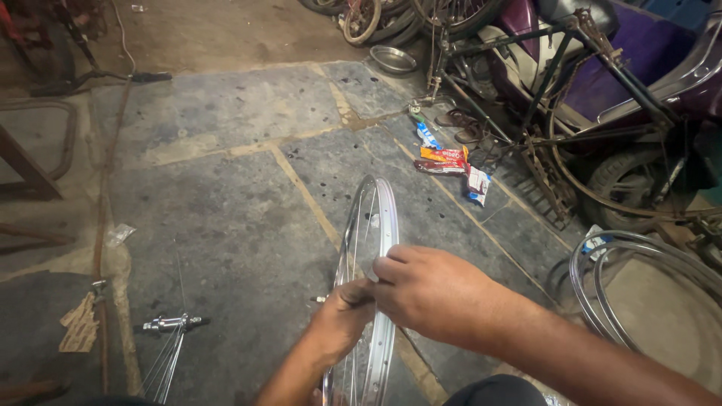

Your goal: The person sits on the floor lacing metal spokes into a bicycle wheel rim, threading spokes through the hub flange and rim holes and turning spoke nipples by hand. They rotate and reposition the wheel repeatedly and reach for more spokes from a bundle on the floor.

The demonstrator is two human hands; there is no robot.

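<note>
Here both hands, left hand [342,316] and right hand [429,297], grip upright wheel rim [378,218]; bare floor [226,210] leftward.

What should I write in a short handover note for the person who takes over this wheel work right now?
Left hand: closed around the spokes inside the silver wheel rim, near its middle.
Right hand: fingers pinched at the rim's near edge, meeting the left hand.
The rim stands upright on the stone floor.
A loose hub with spokes lies to the left; spare rims lie to the right.
Done: some spokes sit in the rim.
Left: cannot tell how many spokes remain.
</note>
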